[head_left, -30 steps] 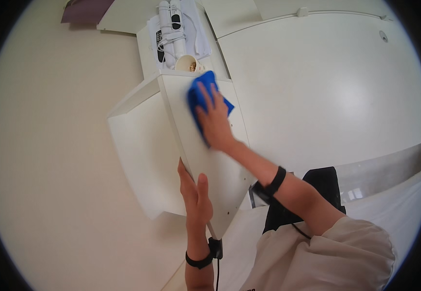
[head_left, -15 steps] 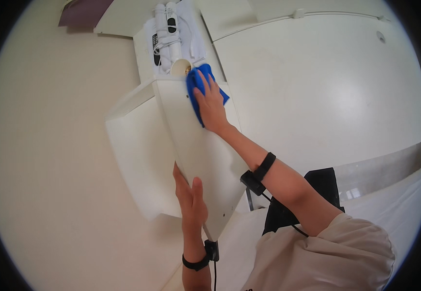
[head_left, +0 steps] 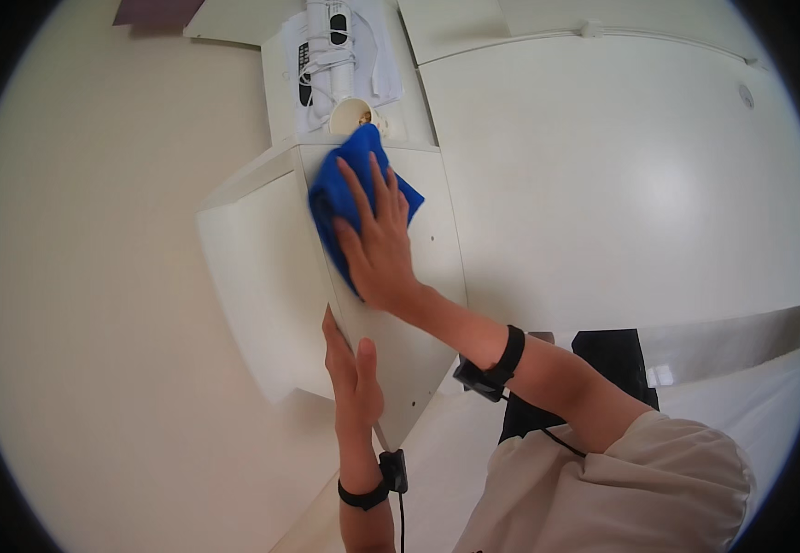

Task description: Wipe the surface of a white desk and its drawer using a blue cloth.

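Observation:
A blue cloth (head_left: 360,180) lies against the face of a white cabinet panel (head_left: 395,359), near its far end. My right hand (head_left: 381,244) presses on the cloth with fingers spread, holding it to the surface. Lower down, my left hand (head_left: 356,378) grips the panel's left edge, thumb on the near face and fingers round the side, their tips partly hidden. Small dark holes dot the panel. Just beyond the cloth stands a cream-coloured cup (head_left: 350,115) with small things inside that I cannot make out.
Behind the cup, white devices (head_left: 337,64) with wound cords lie on papers. A large white board (head_left: 621,184) stretches to the right. On the left is a beige wall (head_left: 114,276), with a white side shelf (head_left: 257,276) beside the panel. A black object (head_left: 607,359) sits near my right elbow.
My right hand has slid the blue cloth left and toward me across the panel, to its left edge. My left hand keeps its hold, shifting only slightly.

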Demonstrator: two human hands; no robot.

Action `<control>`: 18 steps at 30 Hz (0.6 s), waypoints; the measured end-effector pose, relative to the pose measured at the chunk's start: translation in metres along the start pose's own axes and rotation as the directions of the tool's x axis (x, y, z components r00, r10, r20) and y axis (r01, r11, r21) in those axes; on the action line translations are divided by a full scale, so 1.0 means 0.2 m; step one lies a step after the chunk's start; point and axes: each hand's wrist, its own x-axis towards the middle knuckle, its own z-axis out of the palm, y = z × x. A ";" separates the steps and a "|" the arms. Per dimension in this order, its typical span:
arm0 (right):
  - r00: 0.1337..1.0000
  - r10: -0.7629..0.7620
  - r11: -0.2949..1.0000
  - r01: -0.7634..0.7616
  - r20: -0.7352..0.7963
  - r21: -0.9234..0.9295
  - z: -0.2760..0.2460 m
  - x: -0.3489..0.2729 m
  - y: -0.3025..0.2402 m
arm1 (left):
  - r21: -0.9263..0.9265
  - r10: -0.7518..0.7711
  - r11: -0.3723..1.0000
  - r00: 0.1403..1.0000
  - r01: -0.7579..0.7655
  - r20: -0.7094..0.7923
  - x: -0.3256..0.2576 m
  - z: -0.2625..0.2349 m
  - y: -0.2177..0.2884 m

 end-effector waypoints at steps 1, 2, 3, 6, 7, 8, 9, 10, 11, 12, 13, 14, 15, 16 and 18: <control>0.999 0.040 0.999 -0.040 0.026 0.016 -0.01 0.04 -0.07 | 0.022 -0.004 1.000 1.000 0.004 -0.006 0.00 0.00 0.00; 1.000 0.018 1.000 -0.018 0.019 0.013 -0.03 0.07 -0.12 | 0.035 0.002 0.999 1.000 -0.002 -0.006 0.00 -0.01 -0.01; 1.000 -0.013 1.000 0.012 0.026 0.021 -0.04 0.09 -0.14 | 0.036 0.013 0.999 1.000 -0.013 0.002 0.00 -0.01 -0.01; 0.998 -0.058 0.998 0.058 0.017 0.035 -0.02 0.15 -0.04 | 0.028 -0.016 0.999 1.000 0.016 0.005 -0.01 -0.01 -0.03; 1.000 -0.031 0.999 0.031 0.005 0.038 0.00 0.16 0.04 | 0.042 -0.018 0.999 1.000 0.018 -0.005 -0.01 -0.02 -0.04; 0.997 -0.066 0.997 0.067 -0.043 0.032 0.03 0.16 0.13 | 0.051 -0.014 0.999 1.000 0.015 -0.005 -0.01 -0.02 -0.05; 0.996 -0.024 0.999 0.027 -0.088 0.027 0.06 0.15 0.25 | 0.054 -0.008 0.998 1.000 0.008 0.000 -0.02 -0.02 -0.07; 0.991 0.017 1.000 -0.016 -0.133 0.007 0.09 0.12 0.39 | 0.084 0.000 0.996 1.000 0.002 -0.022 -0.04 -0.01 -0.08; 0.995 0.058 0.991 -0.067 -0.076 -0.115 0.12 0.12 0.55 | 0.107 0.009 0.994 0.999 -0.005 -0.039 -0.05 0.00 -0.10; 0.996 -0.065 0.971 0.048 -0.067 -0.233 0.12 0.09 0.71 | 0.128 0.022 0.992 0.998 -0.016 -0.051 -0.06 0.01 -0.12; 0.990 0.139 0.965 -0.144 -0.039 -0.219 0.14 0.05 0.84 | 0.140 0.017 0.990 0.998 -0.009 -0.053 -0.08 0.02 -0.13; 0.995 0.098 0.937 -0.085 0.022 -0.338 0.12 -0.01 0.95 | 0.154 0.006 0.988 0.999 0.003 -0.054 -0.09 0.03 -0.14; 0.989 0.145 0.949 -0.146 -0.026 -0.278 0.14 -0.05 0.99 | 0.158 -0.003 0.987 0.999 0.011 -0.053 -0.11 0.03 -0.14; 0.952 0.305 0.931 -0.303 -0.025 -0.201 0.15 -0.08 0.98 | 0.206 -0.006 0.978 0.998 0.021 -0.070 -0.12 0.04 -0.14; 0.944 0.323 0.934 -0.329 -0.064 -0.136 0.17 -0.12 0.83 | 0.232 0.005 0.973 0.997 0.012 -0.073 -0.08 0.02 -0.13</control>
